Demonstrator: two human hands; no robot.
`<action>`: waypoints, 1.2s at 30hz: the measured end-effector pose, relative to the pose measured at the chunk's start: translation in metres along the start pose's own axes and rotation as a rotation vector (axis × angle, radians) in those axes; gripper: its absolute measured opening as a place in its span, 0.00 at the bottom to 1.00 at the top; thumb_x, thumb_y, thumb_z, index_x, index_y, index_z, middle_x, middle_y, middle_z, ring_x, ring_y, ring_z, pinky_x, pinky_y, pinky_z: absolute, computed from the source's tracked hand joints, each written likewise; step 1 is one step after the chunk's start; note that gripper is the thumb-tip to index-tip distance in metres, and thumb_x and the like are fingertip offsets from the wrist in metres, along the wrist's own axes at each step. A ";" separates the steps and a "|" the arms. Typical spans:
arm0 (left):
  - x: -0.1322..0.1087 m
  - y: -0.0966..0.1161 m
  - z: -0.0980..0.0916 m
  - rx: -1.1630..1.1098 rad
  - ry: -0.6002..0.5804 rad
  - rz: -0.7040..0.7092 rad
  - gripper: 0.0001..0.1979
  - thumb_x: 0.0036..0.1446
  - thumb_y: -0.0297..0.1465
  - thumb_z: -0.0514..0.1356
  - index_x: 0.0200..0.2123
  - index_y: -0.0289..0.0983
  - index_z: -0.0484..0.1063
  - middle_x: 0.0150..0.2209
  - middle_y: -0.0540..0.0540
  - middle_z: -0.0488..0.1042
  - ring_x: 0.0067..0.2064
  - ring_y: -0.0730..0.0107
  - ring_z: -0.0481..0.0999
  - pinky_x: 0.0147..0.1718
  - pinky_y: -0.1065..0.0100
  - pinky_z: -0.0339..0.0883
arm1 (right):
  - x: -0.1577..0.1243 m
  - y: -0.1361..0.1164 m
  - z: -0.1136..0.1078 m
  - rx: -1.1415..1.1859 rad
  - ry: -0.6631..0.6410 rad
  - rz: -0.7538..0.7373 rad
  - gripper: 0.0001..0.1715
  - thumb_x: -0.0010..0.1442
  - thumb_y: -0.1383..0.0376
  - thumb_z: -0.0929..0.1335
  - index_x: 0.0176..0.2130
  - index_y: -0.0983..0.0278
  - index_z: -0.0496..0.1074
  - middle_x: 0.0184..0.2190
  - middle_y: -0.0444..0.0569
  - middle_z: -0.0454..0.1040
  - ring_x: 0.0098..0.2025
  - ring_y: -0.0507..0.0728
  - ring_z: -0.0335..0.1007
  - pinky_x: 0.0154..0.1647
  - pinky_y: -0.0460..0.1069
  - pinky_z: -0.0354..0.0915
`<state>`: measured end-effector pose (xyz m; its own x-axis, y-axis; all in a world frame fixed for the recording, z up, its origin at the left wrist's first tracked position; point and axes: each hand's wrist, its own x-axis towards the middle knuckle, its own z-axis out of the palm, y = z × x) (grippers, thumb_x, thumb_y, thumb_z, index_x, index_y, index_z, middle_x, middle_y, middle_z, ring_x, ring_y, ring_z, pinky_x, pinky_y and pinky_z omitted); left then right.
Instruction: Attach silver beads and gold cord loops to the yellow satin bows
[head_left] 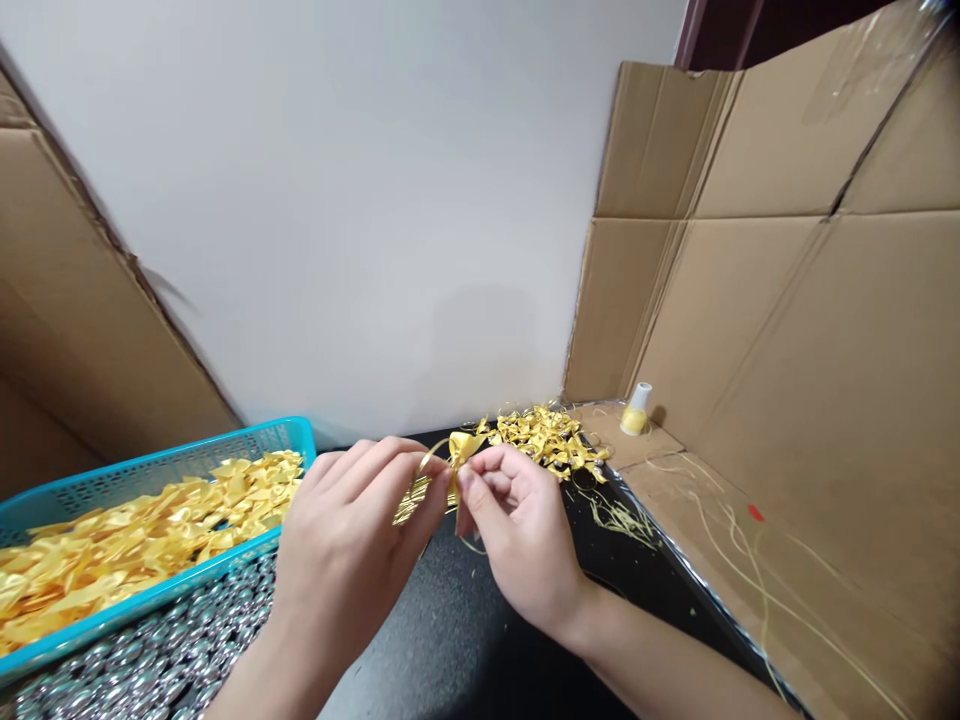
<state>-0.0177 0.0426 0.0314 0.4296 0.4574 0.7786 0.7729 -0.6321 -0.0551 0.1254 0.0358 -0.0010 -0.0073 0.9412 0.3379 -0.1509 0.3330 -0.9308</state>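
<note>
The left hand point(360, 525) and right hand point(523, 540) are pinching a yellow bow point(464, 446) from opposite sides, apparently steadying it, a basket point(307, 442) seemingly standing within reach

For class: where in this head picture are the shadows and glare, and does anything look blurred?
Head view: a soft shadow on the wall above the fingers, a smaller one beside the spool; same view: glints on the beads, pale sheen on the table; same view: the bow looks fairly sharp, the upper right corner dark and soft.
</note>
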 end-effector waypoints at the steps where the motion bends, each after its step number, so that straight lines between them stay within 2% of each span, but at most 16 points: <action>1: 0.000 0.001 0.000 0.003 0.001 0.007 0.04 0.60 0.29 0.57 0.31 0.37 0.68 0.32 0.46 0.75 0.33 0.65 0.71 0.33 0.63 0.58 | 0.000 0.000 0.000 -0.001 0.001 -0.003 0.09 0.62 0.61 0.65 0.32 0.63 0.66 0.20 0.40 0.67 0.22 0.49 0.65 0.24 0.45 0.61; 4: 0.001 0.001 0.000 -0.071 0.010 -0.035 0.05 0.60 0.29 0.57 0.30 0.37 0.68 0.32 0.47 0.75 0.32 0.66 0.71 0.33 0.64 0.58 | 0.001 0.001 0.000 0.004 0.003 -0.011 0.09 0.62 0.61 0.65 0.32 0.63 0.66 0.21 0.41 0.68 0.23 0.49 0.65 0.25 0.45 0.61; 6: 0.003 0.000 -0.002 -0.199 -0.023 -0.155 0.07 0.61 0.30 0.55 0.30 0.38 0.68 0.29 0.48 0.74 0.31 0.68 0.70 0.31 0.66 0.60 | 0.002 0.001 0.000 0.020 0.006 -0.015 0.09 0.62 0.61 0.66 0.32 0.63 0.66 0.21 0.41 0.68 0.24 0.49 0.66 0.26 0.45 0.62; 10: 0.006 -0.003 -0.005 -0.487 -0.228 -0.419 0.15 0.63 0.39 0.51 0.28 0.38 0.68 0.24 0.51 0.69 0.26 0.70 0.67 0.26 0.68 0.59 | 0.005 0.003 0.000 0.038 0.018 -0.032 0.08 0.62 0.61 0.66 0.33 0.63 0.67 0.21 0.41 0.69 0.25 0.49 0.66 0.28 0.45 0.63; 12: 0.006 -0.003 -0.004 -0.645 -0.345 -0.478 0.17 0.63 0.42 0.50 0.28 0.38 0.68 0.25 0.51 0.70 0.28 0.69 0.69 0.27 0.69 0.60 | 0.006 0.004 -0.001 0.045 0.015 -0.037 0.08 0.62 0.61 0.66 0.33 0.63 0.68 0.21 0.41 0.69 0.25 0.49 0.67 0.28 0.45 0.63; 14: 0.007 -0.001 -0.002 -0.784 -0.399 -0.522 0.17 0.64 0.41 0.50 0.29 0.38 0.69 0.27 0.50 0.72 0.31 0.68 0.71 0.30 0.69 0.62 | 0.006 0.005 -0.001 0.056 0.011 -0.039 0.09 0.62 0.60 0.66 0.33 0.63 0.68 0.22 0.41 0.69 0.25 0.49 0.68 0.28 0.45 0.64; 17: 0.008 0.001 0.001 -0.894 -0.372 -0.580 0.14 0.63 0.39 0.53 0.31 0.38 0.70 0.27 0.51 0.71 0.32 0.70 0.71 0.32 0.70 0.64 | 0.005 0.006 -0.001 0.063 -0.004 -0.042 0.09 0.62 0.59 0.67 0.34 0.63 0.68 0.23 0.41 0.69 0.26 0.50 0.69 0.28 0.45 0.65; 23: 0.010 -0.001 0.000 -0.940 -0.276 -0.635 0.13 0.61 0.37 0.55 0.26 0.38 0.69 0.24 0.53 0.65 0.28 0.73 0.65 0.28 0.73 0.61 | 0.004 0.003 -0.004 0.003 -0.056 -0.063 0.07 0.62 0.61 0.66 0.36 0.62 0.68 0.26 0.43 0.72 0.29 0.51 0.70 0.30 0.46 0.66; 30: 0.009 -0.005 0.001 -0.942 -0.233 -0.653 0.13 0.59 0.37 0.55 0.25 0.38 0.70 0.23 0.52 0.67 0.28 0.72 0.66 0.29 0.72 0.63 | 0.008 0.002 -0.006 -0.161 -0.070 -0.127 0.07 0.63 0.65 0.64 0.33 0.63 0.67 0.25 0.43 0.71 0.27 0.50 0.68 0.30 0.46 0.64; 36: 0.010 -0.006 -0.001 -0.988 -0.252 -0.660 0.13 0.58 0.37 0.58 0.24 0.38 0.72 0.22 0.51 0.70 0.26 0.73 0.67 0.27 0.72 0.63 | 0.008 0.000 -0.008 -0.241 -0.051 -0.177 0.07 0.62 0.66 0.64 0.31 0.63 0.67 0.23 0.42 0.70 0.26 0.50 0.66 0.28 0.46 0.62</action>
<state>-0.0186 0.0506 0.0395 0.2515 0.9106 0.3280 0.2353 -0.3862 0.8919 0.1328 0.0438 0.0003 -0.0519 0.8650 0.4991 0.0850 0.5017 -0.8608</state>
